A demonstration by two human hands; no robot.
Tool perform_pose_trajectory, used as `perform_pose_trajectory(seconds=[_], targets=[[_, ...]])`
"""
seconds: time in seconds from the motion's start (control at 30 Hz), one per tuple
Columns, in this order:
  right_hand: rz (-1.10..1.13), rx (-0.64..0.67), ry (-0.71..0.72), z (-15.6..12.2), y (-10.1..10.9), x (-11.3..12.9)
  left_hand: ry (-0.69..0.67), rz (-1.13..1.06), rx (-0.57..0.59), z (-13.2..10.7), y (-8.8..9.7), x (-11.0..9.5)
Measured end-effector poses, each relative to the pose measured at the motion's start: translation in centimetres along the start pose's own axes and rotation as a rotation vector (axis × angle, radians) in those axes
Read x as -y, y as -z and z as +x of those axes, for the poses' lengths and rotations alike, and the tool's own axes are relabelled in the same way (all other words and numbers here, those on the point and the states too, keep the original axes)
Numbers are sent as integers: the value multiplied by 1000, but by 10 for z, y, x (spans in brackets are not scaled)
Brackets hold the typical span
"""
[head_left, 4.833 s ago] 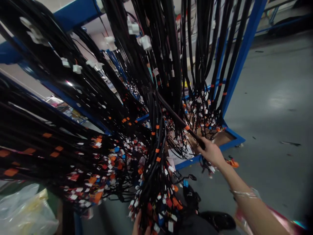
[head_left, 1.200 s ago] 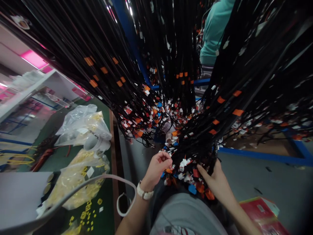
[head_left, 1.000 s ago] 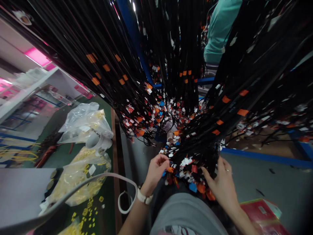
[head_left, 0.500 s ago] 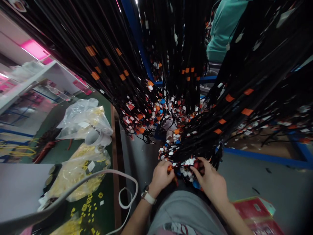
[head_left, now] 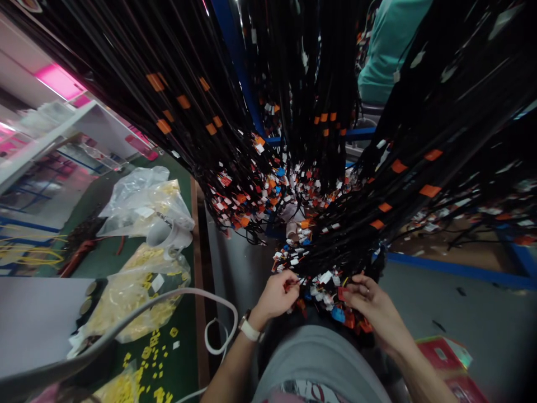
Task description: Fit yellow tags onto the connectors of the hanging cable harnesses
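Bundles of black wire harnesses (head_left: 344,184) hang from a blue rack (head_left: 239,67), their ends covered in small white, orange, red and blue connectors (head_left: 323,280). My left hand (head_left: 274,294) pinches a thin wire end at the lower tip of one bundle. My right hand (head_left: 369,299) is closed on a red connector in the same cluster. Both hands sit just above my lap, close together.
A green-topped bench (head_left: 168,358) at left holds clear bags of yellow parts (head_left: 138,285), a tape roll (head_left: 165,238) and a grey cable (head_left: 188,296). A person in a teal top (head_left: 386,50) stands behind the harnesses. A red box (head_left: 444,358) lies on the grey floor.
Since the earliest frame the view has turned to this cluster above my lap. Over the last second both hands moved in on the connectors and now pinch separate pieces, slightly apart.
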State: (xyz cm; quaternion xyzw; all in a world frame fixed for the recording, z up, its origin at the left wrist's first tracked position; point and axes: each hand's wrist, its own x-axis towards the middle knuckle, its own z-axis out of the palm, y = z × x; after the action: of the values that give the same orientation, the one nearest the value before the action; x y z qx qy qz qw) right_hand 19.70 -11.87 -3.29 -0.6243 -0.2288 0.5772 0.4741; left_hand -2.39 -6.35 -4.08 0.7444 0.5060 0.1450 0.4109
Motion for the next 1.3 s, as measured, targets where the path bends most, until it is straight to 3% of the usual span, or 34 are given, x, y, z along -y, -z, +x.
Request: perform_pose_trajectory(seconds=[0.07,0.13,0.23,0.3,0.4,0.57,0.77,0.93,1.3], targets=[[171,42,-130,-5,1,7,25,67,31,0,-13,-5],[288,67,-206,-9,3,12,47,192,-17,3,-27,-11],[352,88,-240,-13,7,12,85,347,-120,13,-40,-18],[350,101,-244,-15,11,10,77,419,-117,20,-41,-19],[286,106,-252,-17,18,6,58,477,-106,25,-29,-20],[132,154,-241,-16,19,8,57,461,-186,22,-3,-22],[177,243,-210,-10,-12,13,69,423,-130,21,8,-26],[332,245,-306,-6,-41,3,52,376,-137,16,14,-27],[348,192,-238,24,-61,-9,0,300,-80,5,30,-43]])
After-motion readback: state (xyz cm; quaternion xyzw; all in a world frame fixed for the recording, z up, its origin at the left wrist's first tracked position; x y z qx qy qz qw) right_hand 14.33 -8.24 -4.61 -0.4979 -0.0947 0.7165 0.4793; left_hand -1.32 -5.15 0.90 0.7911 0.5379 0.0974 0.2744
